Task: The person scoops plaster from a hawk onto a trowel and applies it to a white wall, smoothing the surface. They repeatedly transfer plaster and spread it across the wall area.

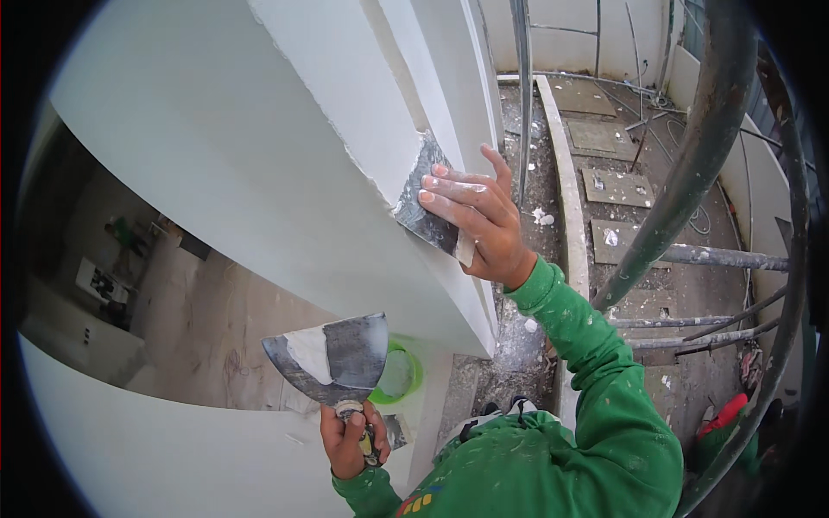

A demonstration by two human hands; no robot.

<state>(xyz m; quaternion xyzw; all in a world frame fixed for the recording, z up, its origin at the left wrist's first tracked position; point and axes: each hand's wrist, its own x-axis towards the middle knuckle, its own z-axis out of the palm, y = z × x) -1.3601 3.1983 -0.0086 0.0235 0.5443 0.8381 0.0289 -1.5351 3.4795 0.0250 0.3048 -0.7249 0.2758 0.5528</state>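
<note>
"Bare floor point(203, 302) shows through the opening on the left, past a pale wall point(216, 147). What's in your hands?"

"My left hand point(352, 440) grips a broad putty knife point(354, 352) by its handle, blade up. A green bucket point(418, 375) sits lower down, behind the blade."

"And the other?"

"My right hand point(484, 216) presses its fingers on a smaller scraper blade point(421, 203), set against the raised white strip point(354, 95) of the wall. I'd judge I'm smoothing filler there; the next move seems to want a light, even stroke."

"How do the tools look?"

"Both grey and streaked: the broad one carries a thick white patch of filler point(309, 352), the smaller has pale crumbs along its edge. A scaffold pole point(678, 164) slants at my right."
</note>
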